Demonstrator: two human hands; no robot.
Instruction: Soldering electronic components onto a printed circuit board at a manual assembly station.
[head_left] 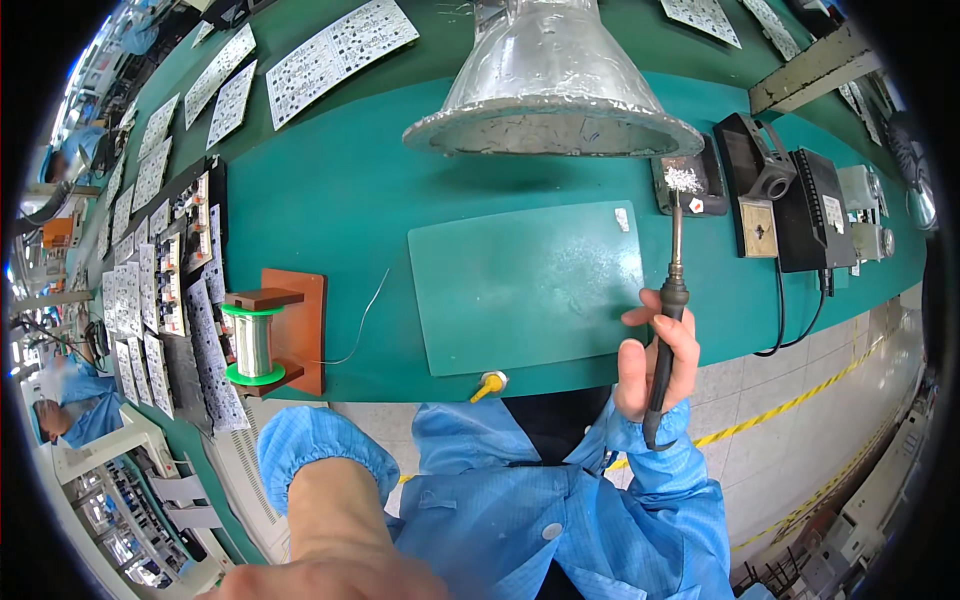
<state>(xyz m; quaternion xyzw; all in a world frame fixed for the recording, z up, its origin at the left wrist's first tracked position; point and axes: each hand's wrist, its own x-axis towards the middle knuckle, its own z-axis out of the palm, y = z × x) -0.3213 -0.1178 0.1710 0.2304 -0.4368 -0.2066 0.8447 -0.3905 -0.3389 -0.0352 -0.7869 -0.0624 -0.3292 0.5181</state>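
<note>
My right hand is closed around the black handle of a soldering iron, held upright over the right edge of a green mat. The iron's tip reaches a small black tray holding silvery cleaning wool. My left hand is raised close to the camera at the bottom edge, blurred and mostly cut off; nothing shows in it. Its forearm comes out of a blue sleeve. A solder spool on a wooden stand stands left of the mat, with a loose strand of wire curving up from it.
A silvery funnel-shaped fume hood hangs over the green bench. A black soldering station and iron holder sit at the right. Rows of circuit boards line the left side. A yellow knob sticks out at the bench edge. Another worker sits far left.
</note>
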